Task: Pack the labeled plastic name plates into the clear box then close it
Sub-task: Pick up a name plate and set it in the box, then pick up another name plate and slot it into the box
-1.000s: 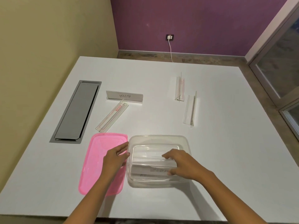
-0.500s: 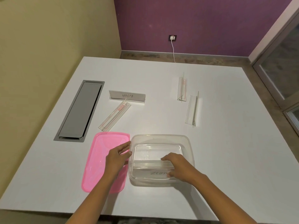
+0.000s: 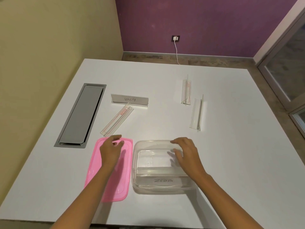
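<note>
The clear box (image 3: 137, 164) stands open near the table's front edge, and a name plate marked ZEBRA (image 3: 163, 179) lies inside along its near wall. My right hand (image 3: 186, 154) hovers over the box's far right part, fingers apart, holding nothing. My left hand (image 3: 111, 149) floats above the pink lid (image 3: 113, 187) beside the box, fingers loosely curled and empty. Beyond the lid lie a plate marked ALPHA (image 3: 130, 100) and a plate with a red label (image 3: 117, 121). Two more plates (image 3: 186, 92) (image 3: 196, 114) lie at the far right.
A grey cable hatch (image 3: 80, 114) is set into the white table (image 3: 165, 76) at the left. A yellow wall runs along the left side, a purple wall with a socket and cable stands behind, and a glass door is at the right.
My right hand let go of the ZEBRA plate inside the box and rose toward the far rim. My left hand left the box's side and moved forward over the pink lid.
</note>
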